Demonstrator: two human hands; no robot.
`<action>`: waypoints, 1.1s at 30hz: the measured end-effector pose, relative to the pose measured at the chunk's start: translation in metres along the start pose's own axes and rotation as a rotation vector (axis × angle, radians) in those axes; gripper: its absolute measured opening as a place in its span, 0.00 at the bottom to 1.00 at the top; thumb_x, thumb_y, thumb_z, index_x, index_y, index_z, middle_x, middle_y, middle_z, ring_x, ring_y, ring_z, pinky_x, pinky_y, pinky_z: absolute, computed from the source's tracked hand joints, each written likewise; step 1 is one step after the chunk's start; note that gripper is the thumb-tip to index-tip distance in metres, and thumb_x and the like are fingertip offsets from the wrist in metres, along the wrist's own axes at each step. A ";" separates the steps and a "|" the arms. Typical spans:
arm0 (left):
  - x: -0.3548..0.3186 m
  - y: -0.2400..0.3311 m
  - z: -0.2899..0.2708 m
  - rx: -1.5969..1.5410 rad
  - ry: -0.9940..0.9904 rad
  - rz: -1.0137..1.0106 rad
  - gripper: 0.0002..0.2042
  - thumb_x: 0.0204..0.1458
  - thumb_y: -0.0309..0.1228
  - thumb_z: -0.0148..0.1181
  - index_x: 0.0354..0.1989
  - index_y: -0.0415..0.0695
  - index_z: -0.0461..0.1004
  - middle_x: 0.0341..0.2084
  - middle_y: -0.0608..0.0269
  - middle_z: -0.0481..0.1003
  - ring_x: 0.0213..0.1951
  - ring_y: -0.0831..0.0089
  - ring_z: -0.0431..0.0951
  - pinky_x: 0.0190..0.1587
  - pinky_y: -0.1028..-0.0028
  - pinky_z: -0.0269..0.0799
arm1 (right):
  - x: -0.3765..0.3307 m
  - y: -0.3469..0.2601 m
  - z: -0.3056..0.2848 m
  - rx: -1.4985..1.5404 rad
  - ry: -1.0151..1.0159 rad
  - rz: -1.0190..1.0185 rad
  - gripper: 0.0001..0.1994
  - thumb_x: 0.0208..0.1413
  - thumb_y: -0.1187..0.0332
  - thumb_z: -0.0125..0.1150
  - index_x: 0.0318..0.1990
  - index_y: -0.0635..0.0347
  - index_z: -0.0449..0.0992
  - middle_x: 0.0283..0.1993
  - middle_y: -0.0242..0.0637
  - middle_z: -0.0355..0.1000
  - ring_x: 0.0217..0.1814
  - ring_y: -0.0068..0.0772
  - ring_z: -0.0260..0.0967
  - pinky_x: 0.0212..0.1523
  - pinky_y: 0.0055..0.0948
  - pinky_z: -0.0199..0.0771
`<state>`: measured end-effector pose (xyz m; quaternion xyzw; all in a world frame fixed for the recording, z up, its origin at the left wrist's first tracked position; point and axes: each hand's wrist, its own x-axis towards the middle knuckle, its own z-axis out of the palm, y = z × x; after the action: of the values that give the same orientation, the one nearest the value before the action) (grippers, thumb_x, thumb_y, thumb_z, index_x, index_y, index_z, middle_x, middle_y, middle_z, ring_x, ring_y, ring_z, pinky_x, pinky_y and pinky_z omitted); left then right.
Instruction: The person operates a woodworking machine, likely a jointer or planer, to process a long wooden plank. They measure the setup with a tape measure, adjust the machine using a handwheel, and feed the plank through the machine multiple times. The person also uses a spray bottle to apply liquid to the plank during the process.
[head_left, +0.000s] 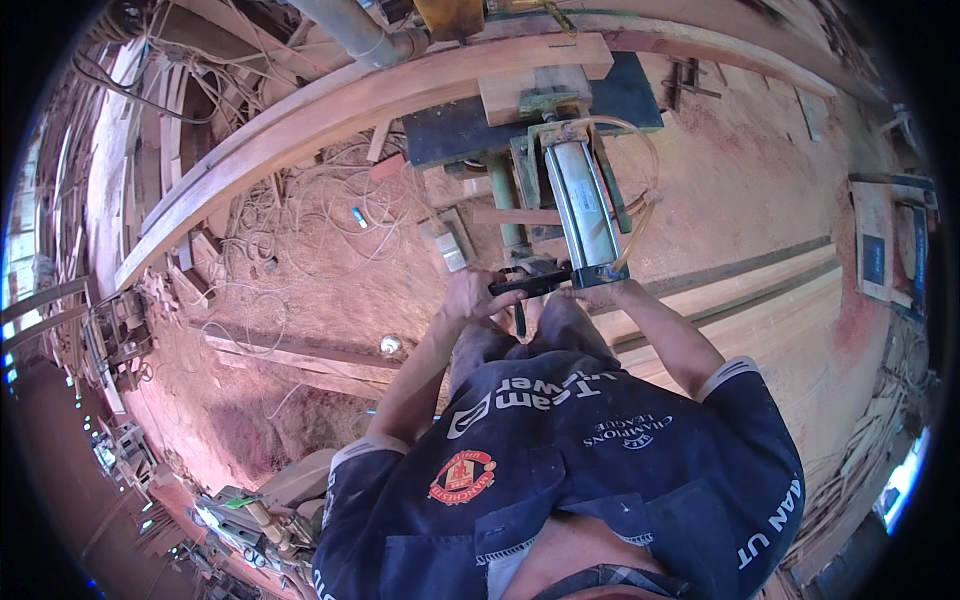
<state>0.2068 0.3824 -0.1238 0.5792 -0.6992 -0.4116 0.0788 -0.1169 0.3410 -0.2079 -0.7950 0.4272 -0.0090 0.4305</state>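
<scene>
1. A person in a dark blue shirt bends over a pneumatic cylinder, a silvery tube with a dark cap at its near end, mounted on a green clamp frame in a sawdust-floored wood shop.

2. The left hand is wrapped round one end of a dark bar-shaped tool, its grip closed on it. The tool lies crosswise, its right end reaching the cylinder's near cap, probably so it can turn or lever against a fitting there.

3. The right hand sits at the cylinder's near cap, just right of the tool's tip. Whether its grip is together on the tool, on the cap, or merely steadying cannot be told (the fingers are too small and partly hidden).

4. The tool thus spans between the two hands, with the left grip at its left end and the cylinder directly beyond its right end.

5. A yellowish air hose loops out to the cylinder's right side and back, evidently left slack to clear the work.

6. A long curved wooden beam runs across the far side, and the frame appears to press a wood block against it.

7. Loose cables lie tangled on the floor to the left, and flat planks stretch away to the right.
</scene>
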 end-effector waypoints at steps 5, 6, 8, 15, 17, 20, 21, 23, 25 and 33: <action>0.002 -0.014 0.007 0.046 -0.031 -0.008 0.30 0.48 0.62 0.72 0.42 0.44 0.88 0.28 0.46 0.84 0.33 0.50 0.86 0.39 0.57 0.81 | 0.012 -0.018 -0.018 -0.073 -0.030 0.049 0.30 0.49 0.36 0.72 0.43 0.55 0.78 0.33 0.34 0.75 0.36 0.37 0.75 0.42 0.45 0.79; 0.003 -0.015 0.010 0.032 0.013 0.020 0.30 0.47 0.62 0.72 0.41 0.44 0.88 0.28 0.47 0.84 0.33 0.50 0.86 0.38 0.57 0.81 | 0.014 -0.016 -0.021 -0.078 -0.037 0.056 0.32 0.49 0.35 0.72 0.43 0.56 0.78 0.33 0.34 0.75 0.36 0.37 0.75 0.42 0.45 0.79; 0.004 -0.018 0.012 0.033 0.029 0.037 0.30 0.47 0.62 0.73 0.39 0.43 0.88 0.26 0.47 0.83 0.31 0.50 0.85 0.37 0.57 0.81 | 0.016 -0.014 -0.023 -0.084 -0.054 0.066 0.34 0.47 0.32 0.72 0.41 0.56 0.78 0.33 0.35 0.75 0.36 0.37 0.75 0.42 0.46 0.79; -0.002 -0.031 0.021 -0.047 0.166 0.203 0.27 0.46 0.60 0.74 0.36 0.46 0.87 0.21 0.51 0.81 0.27 0.50 0.84 0.32 0.57 0.80 | 0.007 -0.019 -0.020 -0.026 -0.084 0.132 0.43 0.38 0.17 0.67 0.24 0.55 0.73 0.21 0.34 0.67 0.28 0.37 0.66 0.34 0.46 0.67; -0.003 -0.036 0.024 -0.070 0.206 0.196 0.28 0.47 0.63 0.72 0.36 0.46 0.86 0.20 0.51 0.81 0.25 0.51 0.84 0.31 0.58 0.80 | 0.005 -0.024 -0.020 0.014 -0.051 0.123 0.43 0.38 0.17 0.67 0.25 0.55 0.73 0.21 0.34 0.67 0.28 0.37 0.66 0.34 0.46 0.67; -0.002 -0.040 0.024 -0.144 0.238 0.250 0.28 0.48 0.62 0.72 0.37 0.46 0.86 0.21 0.51 0.81 0.25 0.52 0.84 0.31 0.58 0.80 | 0.004 -0.029 -0.021 0.030 -0.050 0.119 0.42 0.38 0.17 0.67 0.25 0.55 0.73 0.22 0.34 0.67 0.29 0.37 0.66 0.34 0.46 0.67; -0.001 -0.040 0.023 -0.137 0.239 0.252 0.28 0.48 0.63 0.72 0.37 0.47 0.87 0.21 0.51 0.82 0.26 0.52 0.84 0.31 0.59 0.80 | 0.006 -0.030 -0.022 0.033 -0.049 0.120 0.42 0.38 0.17 0.67 0.25 0.55 0.73 0.22 0.34 0.67 0.29 0.37 0.66 0.34 0.46 0.67; 0.000 -0.037 0.023 -0.081 0.179 0.211 0.28 0.48 0.63 0.72 0.37 0.48 0.88 0.21 0.51 0.81 0.26 0.52 0.84 0.31 0.58 0.81 | 0.007 -0.029 -0.023 0.035 -0.047 0.125 0.42 0.38 0.17 0.67 0.26 0.55 0.73 0.22 0.34 0.67 0.29 0.37 0.66 0.35 0.46 0.67; 0.000 -0.034 0.020 -0.027 0.134 0.166 0.28 0.47 0.62 0.72 0.38 0.46 0.88 0.22 0.51 0.82 0.27 0.53 0.85 0.33 0.59 0.81 | 0.008 -0.029 -0.023 0.038 -0.038 0.125 0.42 0.38 0.17 0.67 0.26 0.55 0.73 0.22 0.34 0.67 0.29 0.37 0.66 0.35 0.46 0.67; 0.002 -0.031 0.022 -0.077 0.207 0.191 0.28 0.46 0.64 0.72 0.35 0.48 0.88 0.20 0.52 0.82 0.23 0.54 0.84 0.30 0.59 0.81 | 0.011 -0.032 -0.022 0.067 0.007 0.156 0.42 0.38 0.17 0.67 0.27 0.55 0.74 0.24 0.34 0.68 0.30 0.38 0.66 0.36 0.46 0.67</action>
<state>0.2165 0.3918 -0.1596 0.5459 -0.7231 -0.3667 0.2112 -0.0972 0.3273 -0.1762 -0.7444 0.4887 0.0076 0.4550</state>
